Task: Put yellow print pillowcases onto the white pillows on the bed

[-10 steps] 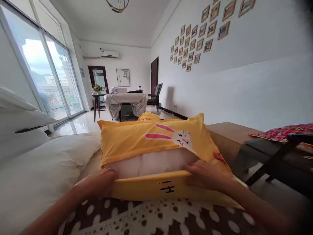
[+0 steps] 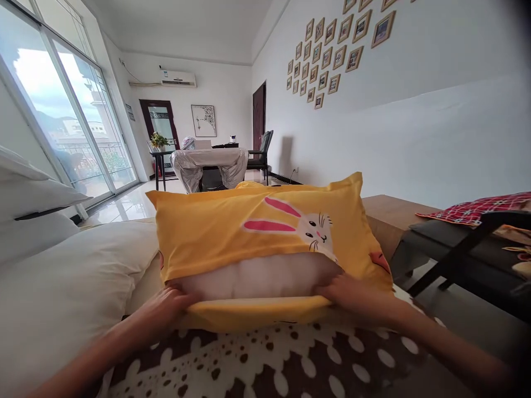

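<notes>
A yellow pillowcase (image 2: 203, 232) with a white rabbit print lies in front of me, its long opening facing me. Through that gap a white pillow (image 2: 253, 277) shows inside. My left hand (image 2: 168, 305) is closed on the left end of the opening's edge. At the right end, my right hand (image 2: 352, 296) grips the edge too, its fingertips partly hidden in the fold. Between the hands the lower flap hangs slack.
Under the pillowcase spreads a brown-and-white patterned blanket (image 2: 249, 365). White pillows (image 2: 70, 271) are on the left. At the right are a wooden surface (image 2: 385, 207) and a dark chair (image 2: 435, 254) with a red checked cloth (image 2: 481, 209). A covered table (image 2: 211, 160) stands farther back.
The lower flap has tipped down, so its "Hi" lettering is mostly out of sight. The pillowcase's far corners sit higher and wider in view. Both hands keep their hold, and the camera view has shifted.
</notes>
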{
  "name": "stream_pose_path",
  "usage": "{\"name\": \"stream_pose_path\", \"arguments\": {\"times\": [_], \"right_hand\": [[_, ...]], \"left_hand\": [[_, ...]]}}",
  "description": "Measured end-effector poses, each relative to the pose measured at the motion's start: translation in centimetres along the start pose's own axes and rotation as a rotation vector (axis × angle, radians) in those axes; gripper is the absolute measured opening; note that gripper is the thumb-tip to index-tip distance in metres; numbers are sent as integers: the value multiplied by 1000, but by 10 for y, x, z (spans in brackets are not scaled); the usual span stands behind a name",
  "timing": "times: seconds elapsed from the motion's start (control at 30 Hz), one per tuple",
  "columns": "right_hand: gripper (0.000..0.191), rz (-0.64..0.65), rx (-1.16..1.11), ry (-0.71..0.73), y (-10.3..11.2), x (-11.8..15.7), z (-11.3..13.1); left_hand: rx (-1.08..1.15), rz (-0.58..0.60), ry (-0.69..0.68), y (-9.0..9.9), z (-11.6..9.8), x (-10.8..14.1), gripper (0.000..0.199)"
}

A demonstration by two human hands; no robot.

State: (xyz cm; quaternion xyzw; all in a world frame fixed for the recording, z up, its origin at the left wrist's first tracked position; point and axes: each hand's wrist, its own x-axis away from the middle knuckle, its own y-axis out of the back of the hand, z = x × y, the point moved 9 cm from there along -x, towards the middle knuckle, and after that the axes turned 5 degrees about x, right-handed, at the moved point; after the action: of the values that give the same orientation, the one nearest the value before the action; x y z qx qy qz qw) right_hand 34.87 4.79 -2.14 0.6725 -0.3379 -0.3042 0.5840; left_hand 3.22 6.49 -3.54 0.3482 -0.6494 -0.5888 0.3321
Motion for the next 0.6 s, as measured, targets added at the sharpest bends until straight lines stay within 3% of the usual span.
{"name": "stream_pose_path", "arguments": {"times": [0.13, 0.23, 0.3, 0.43, 0.6], "right_hand": [[30, -87, -29, -80, -16, -16, -7], [19, -216, -58, -156, -12, -31, -14], [14, -364, -91, -153, 4, -38, -13], [9, -625, -163, -16, 42, -45, 5], [7, -711, -226, 32, 62, -57, 19]], "left_hand": [[59, -325, 40, 13, 5, -7, 33], [180, -562, 59, 34, 5, -14, 36], [237, -602, 83, 44, 2, -21, 35], [232, -560, 67, 61, -18, -35, 31], [296, -657, -48, 94, -46, -39, 27]]}}
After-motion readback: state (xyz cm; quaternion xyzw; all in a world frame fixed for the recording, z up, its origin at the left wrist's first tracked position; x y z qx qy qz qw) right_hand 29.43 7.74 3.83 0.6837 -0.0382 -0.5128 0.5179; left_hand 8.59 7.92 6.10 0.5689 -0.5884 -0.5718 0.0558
